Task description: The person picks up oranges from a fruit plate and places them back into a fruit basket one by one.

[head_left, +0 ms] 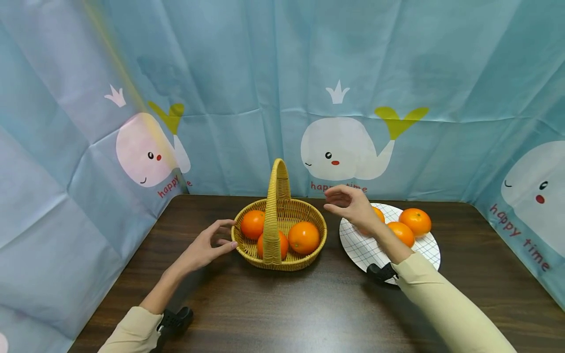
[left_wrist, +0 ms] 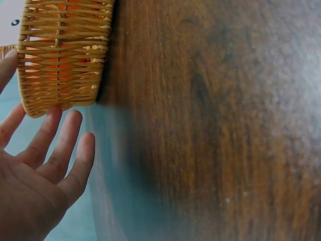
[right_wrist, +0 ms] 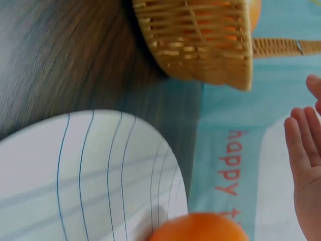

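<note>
A woven basket (head_left: 271, 220) stands near the middle of the table (head_left: 282, 309), toward the far edge, with three oranges (head_left: 304, 238) inside and its handle upright. At its left rim is the person's left hand (head_left: 203, 250), thumb and fingers spread wide, gripping nothing; whether the fingertips touch the rim is hard to tell. The right hand (head_left: 353, 208) hangs in the air between the basket and a white plate (head_left: 359, 247), holding nothing, its fingers close together and loosely bent. The plate, to the right, carries three more oranges (head_left: 415, 222), one partly hidden by that hand. Beyond the table hangs a blue curtain (head_left: 247, 73) printed with whales.
</note>
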Tool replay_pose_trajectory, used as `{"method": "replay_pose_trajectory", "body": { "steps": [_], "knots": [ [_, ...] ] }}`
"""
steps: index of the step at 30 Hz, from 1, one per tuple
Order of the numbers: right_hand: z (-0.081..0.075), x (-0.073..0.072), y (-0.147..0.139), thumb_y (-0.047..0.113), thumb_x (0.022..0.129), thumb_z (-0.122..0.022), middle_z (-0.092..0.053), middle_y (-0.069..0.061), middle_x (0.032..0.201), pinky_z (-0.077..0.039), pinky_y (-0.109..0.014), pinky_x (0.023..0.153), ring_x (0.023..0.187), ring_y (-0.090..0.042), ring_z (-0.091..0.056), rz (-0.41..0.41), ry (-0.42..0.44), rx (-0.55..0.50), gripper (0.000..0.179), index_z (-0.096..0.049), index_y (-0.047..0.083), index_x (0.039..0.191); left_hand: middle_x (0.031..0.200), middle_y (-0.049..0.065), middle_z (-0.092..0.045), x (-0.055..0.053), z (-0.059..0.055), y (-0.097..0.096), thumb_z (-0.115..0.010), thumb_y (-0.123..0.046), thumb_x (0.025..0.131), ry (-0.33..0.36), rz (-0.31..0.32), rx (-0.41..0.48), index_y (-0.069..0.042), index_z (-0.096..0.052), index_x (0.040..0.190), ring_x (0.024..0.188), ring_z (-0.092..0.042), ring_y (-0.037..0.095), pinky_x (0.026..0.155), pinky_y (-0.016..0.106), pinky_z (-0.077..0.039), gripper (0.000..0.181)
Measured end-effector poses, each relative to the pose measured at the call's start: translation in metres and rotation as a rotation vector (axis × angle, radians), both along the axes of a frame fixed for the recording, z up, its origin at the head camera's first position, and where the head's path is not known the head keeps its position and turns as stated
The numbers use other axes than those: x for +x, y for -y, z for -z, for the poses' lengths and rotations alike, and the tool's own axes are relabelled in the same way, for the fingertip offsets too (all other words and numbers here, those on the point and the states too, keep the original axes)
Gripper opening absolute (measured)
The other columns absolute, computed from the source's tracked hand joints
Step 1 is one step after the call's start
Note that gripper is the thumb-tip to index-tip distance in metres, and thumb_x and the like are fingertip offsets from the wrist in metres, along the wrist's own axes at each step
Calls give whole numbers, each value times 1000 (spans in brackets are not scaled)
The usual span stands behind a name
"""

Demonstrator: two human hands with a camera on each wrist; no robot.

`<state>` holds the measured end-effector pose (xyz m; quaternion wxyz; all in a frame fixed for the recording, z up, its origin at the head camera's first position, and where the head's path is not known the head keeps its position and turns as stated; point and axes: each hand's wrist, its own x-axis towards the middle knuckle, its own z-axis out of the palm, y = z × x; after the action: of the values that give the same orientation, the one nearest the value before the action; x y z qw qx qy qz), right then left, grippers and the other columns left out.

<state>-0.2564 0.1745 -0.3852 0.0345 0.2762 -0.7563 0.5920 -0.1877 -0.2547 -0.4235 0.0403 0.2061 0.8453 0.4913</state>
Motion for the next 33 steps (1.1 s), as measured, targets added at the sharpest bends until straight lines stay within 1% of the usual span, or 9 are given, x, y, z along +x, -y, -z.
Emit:
{"method": "replay_pose_trajectory", "body": {
  "steps": [4, 10, 14, 17, 21, 26, 29, 33],
  "knots": [
    [-3, 1, -15, 0, 92, -75, -66, -18, 116, -56, -31, 85, 101, -31, -68, 34, -36, 55, 29, -66, -4, 119, 137, 24, -51, 0, 0, 0, -73, -15, 97, 6, -3, 3, -6, -47, 144, 110, -63, 40, 90, 39, -56, 54],
    [-7, 5, -39, 4, 94, -74, -65, -16, 118, -55, -29, 87, 103, -28, -67, 86, -39, 100, 25, -67, -1, 117, 134, 25, -52, 1, 0, 0, -73, -14, 97, 12, -6, 12, -5, -47, 144, 108, -65, 37, 87, 36, -56, 54],
    [-9, 8, -54, 4, 93, -75, -66, -17, 114, -56, -27, 85, 101, -24, -68, 108, -44, 113, 25, -67, -2, 116, 136, 24, -52, 1, 1, 1, -73, -14, 97, 6, -9, 17, -5, -48, 144, 109, -64, 37, 89, 37, -56, 54],
    [-9, 11, -66, 2, 93, -74, -66, -19, 113, -55, -26, 85, 100, -22, -69, 115, -41, 110, 25, -66, -4, 116, 137, 24, -51, 1, 0, 1, -73, -13, 97, 4, -5, 24, -5, -48, 143, 110, -64, 37, 90, 40, -55, 54],
    [-11, 17, -82, 0, 94, -73, -65, -22, 114, -55, -25, 85, 101, -21, -68, 128, -30, 116, 26, -65, -7, 118, 137, 24, -51, 1, -1, 1, -72, -13, 97, 6, 1, 33, -4, -47, 143, 111, -63, 39, 91, 42, -55, 54],
    [-15, 25, -100, 6, 94, -74, -66, -20, 115, -54, -21, 85, 103, -21, -68, 178, -26, 199, 30, -64, -3, 121, 136, 24, -51, 1, -1, 1, -73, -13, 97, 6, 2, 33, -4, -48, 143, 110, -63, 39, 90, 38, -55, 53],
    [-14, 29, -112, 8, 95, -74, -66, -21, 115, -53, -19, 84, 102, -18, -68, 209, -39, 253, 31, -64, -3, 122, 137, 24, -51, 0, 1, 0, -72, -13, 97, 3, 2, 28, -5, -48, 143, 110, -63, 39, 89, 38, -56, 53],
    [-12, 36, -126, 11, 95, -75, -66, -21, 116, -54, -18, 81, 100, -17, -68, 249, -29, 299, 33, -63, -3, 123, 138, 24, -50, 0, 1, 0, -72, -14, 97, 9, 0, 23, -5, -48, 143, 110, -63, 39, 89, 36, -56, 53]
  ]
}}
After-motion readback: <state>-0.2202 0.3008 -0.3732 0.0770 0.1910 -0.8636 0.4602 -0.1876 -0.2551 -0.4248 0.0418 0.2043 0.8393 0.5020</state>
